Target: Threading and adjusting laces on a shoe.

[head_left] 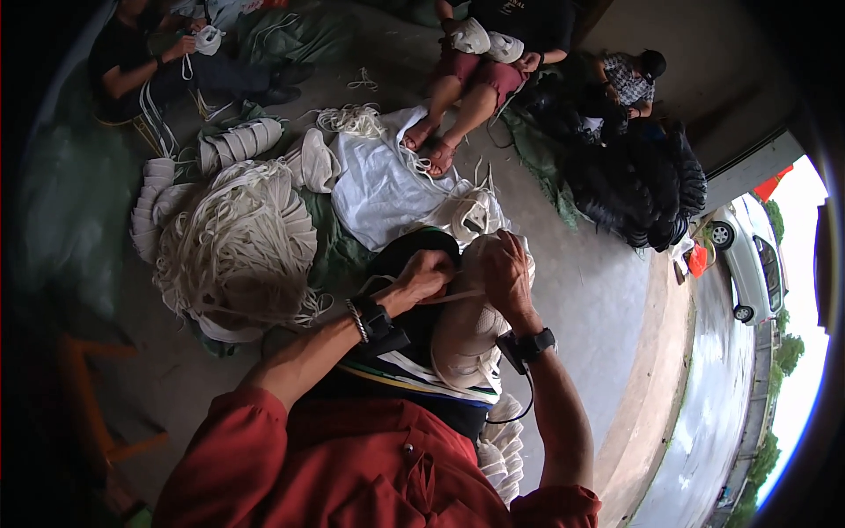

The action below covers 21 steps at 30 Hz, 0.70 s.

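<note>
A cream stack of what look like fabric shoe uppers (466,339) lies across my dark-clad lap. At its left side my left hand (427,275) is closed, its fingers curled round a pale flat lace (465,294) that runs toward the stack. My right hand (508,275) bends over the far end of the stack, fingers closed and pressed down on it; its fingertips are partly hidden. Several loose laces, white, green and yellow, lie over my lap below the stack.
A big heap of cream uppers and laces (233,238) sits on the floor at left, near a white sack (374,189). Three people work ahead of me, one beside a black pile (629,189). Another cream upper stack (502,449) stands by my right side. A car (753,255) is outside.
</note>
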Motion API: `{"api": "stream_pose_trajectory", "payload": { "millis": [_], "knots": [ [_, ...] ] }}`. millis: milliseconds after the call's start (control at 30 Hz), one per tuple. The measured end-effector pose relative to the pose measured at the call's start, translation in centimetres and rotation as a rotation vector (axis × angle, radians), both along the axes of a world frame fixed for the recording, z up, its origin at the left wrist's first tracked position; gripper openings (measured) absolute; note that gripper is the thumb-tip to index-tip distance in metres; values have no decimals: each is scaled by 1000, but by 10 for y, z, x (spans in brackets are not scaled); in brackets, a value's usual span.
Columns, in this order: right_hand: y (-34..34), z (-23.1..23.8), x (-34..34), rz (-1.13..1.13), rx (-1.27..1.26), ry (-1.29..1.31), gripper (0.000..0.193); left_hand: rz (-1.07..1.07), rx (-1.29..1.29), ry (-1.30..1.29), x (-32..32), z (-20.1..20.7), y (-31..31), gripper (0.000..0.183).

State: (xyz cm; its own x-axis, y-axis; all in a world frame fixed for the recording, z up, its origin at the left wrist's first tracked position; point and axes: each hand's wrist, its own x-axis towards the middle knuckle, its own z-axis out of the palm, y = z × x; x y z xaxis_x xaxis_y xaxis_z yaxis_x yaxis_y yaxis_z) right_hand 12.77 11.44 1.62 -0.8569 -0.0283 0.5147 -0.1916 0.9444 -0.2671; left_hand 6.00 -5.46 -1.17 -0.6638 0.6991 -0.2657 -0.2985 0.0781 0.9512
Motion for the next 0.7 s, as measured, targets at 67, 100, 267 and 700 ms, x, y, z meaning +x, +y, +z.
{"api": "stream_pose_trajectory", "payload": {
  "millis": [67,100,267,700],
  "knots": [
    [-1,-1,0,-18,32,-7,13,4,14,-25,2,3,1,12],
    [-2,-2,0,-44,75,-33,13,3,-9,-54,3,4,3,12],
    [-2,-1,0,-78,90,-158,14,-4,-62,122,1,-3,9,13],
    [0,-3,-4,3,161,-283,21,152,-145,625,2,-24,21,12]
  ]
}}
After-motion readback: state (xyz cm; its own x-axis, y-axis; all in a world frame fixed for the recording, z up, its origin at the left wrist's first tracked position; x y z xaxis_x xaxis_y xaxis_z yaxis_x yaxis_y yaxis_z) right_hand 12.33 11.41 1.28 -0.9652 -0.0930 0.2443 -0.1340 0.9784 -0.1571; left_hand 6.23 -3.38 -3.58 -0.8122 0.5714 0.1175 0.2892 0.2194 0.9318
